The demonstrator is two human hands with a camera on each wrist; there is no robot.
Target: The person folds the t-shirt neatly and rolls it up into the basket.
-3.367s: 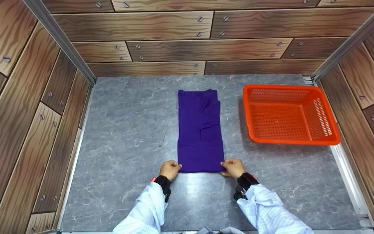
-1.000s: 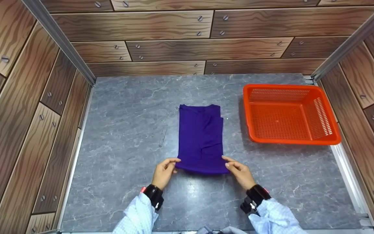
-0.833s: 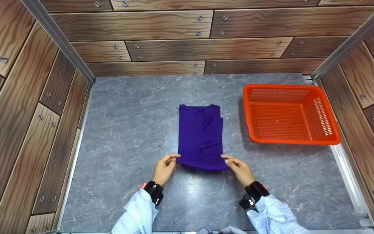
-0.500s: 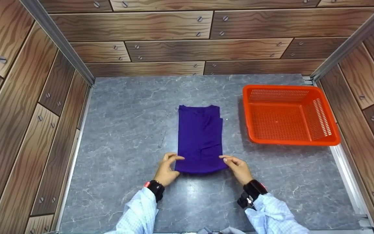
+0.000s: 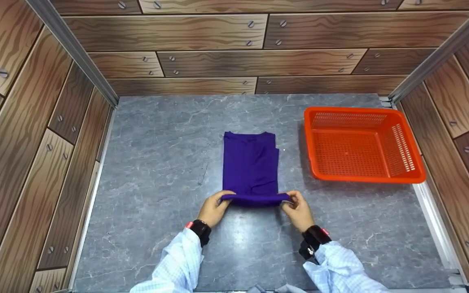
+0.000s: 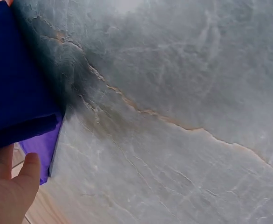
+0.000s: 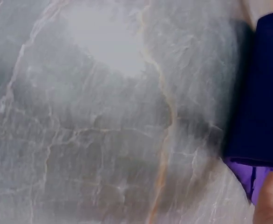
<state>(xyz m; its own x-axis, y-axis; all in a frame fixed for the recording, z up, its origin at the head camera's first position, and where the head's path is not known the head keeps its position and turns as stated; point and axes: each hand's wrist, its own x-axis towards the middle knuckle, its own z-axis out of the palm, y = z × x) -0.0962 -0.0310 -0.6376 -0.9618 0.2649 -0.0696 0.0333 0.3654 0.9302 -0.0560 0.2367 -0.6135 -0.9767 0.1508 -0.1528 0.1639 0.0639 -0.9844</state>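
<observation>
A purple shirt (image 5: 250,162), folded into a narrow rectangle, lies on the grey marbled tabletop with its neckline at the far end. Its near end is raised as a thick folded band. My left hand (image 5: 213,209) grips the left corner of that band, and my right hand (image 5: 299,211) holds the right corner. In the left wrist view the raised fold (image 6: 15,74) stands off the table above the fingers (image 6: 30,168). The right wrist view shows the fold's dark outer side (image 7: 262,93) with fingertips (image 7: 268,191) at its lower edge.
An orange-red plastic basket (image 5: 312,162) with perforated sides stands at the right, with nothing in it. Wood-patterned walls (image 5: 210,32) enclose the tabletop (image 5: 157,162) at the back and both sides. Metal rails (image 5: 92,77) run up the corners.
The shirt was first drawn nearer to me. My left hand opened briefly at the near corner half a second ago; now both hands grip the near fold and have lifted it up and away.
</observation>
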